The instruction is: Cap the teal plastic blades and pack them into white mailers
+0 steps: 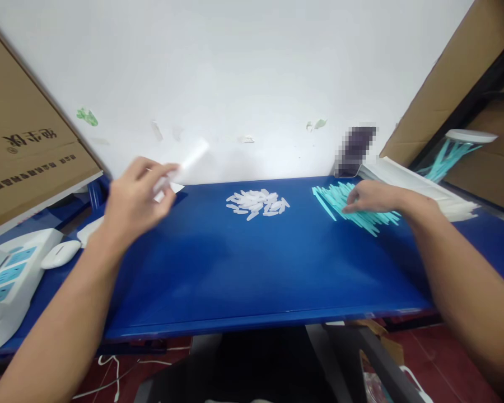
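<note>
Raised over the left side of the table, my left hand is closed on a white strip, which is blurred and points up to the right. My right hand reaches down onto a pile of thin turquoise sticks. Its thumb and fingers are drawn together at the pile; whatever lies between them is hidden. Between both hands, a heap of small whitish translucent sleeve-like pieces lies on the blue table.
A white power strip and a white oval case lie at the left. Cardboard stands behind them. On the right are a pixelated dark phone-like object, a white tray and a clear container of turquoise sticks.
</note>
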Motion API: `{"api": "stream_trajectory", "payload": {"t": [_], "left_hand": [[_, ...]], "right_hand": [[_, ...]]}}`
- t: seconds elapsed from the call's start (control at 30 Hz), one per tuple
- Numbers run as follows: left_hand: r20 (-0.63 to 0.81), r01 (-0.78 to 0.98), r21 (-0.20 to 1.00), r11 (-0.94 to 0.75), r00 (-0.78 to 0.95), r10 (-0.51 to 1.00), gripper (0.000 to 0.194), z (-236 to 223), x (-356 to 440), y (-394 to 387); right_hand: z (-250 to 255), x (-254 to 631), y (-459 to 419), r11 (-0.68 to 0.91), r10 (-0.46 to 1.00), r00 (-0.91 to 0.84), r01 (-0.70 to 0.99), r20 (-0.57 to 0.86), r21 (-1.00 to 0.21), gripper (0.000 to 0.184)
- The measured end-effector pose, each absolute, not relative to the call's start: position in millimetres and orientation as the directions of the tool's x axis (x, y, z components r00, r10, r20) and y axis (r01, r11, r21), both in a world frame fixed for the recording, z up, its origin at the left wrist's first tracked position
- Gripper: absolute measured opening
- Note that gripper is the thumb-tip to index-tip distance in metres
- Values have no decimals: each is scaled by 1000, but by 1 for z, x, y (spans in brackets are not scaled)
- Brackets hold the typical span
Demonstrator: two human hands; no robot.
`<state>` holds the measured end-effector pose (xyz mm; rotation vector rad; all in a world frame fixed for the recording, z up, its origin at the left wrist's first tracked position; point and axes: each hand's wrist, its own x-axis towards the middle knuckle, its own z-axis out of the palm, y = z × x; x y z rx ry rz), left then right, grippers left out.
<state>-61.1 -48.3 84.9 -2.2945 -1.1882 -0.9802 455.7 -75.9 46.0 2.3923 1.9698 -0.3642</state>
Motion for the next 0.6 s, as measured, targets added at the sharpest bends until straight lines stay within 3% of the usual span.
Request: {"api": "stream_trajectory", "payload": {"t": [0.13,0.2,0.3,0.43,0.6], "left_hand": [[373,411,-86,-907,858,354,47,67,-11,-91],[186,273,-68,-960,948,256,48,54,7,-106],[28,209,66,-976,977,211,49,41,19,-115],[10,205,202,-958,977,212,61,34,17,-107],[155,292,84,-953,941,302,53,29,11,-90]], "right_hand": [[48,451,-77,-173,964,151,981,-218,-84,18],[49,450,-78,-140,965,124,989,-233,-55,19],[50,450,-79,-94,960,86,995,-268,-16,25],[48,448,-79,-65,952,68,998,-300,20,32],[50,449,-84,-54,963,58,998,-265,22,32]]}}
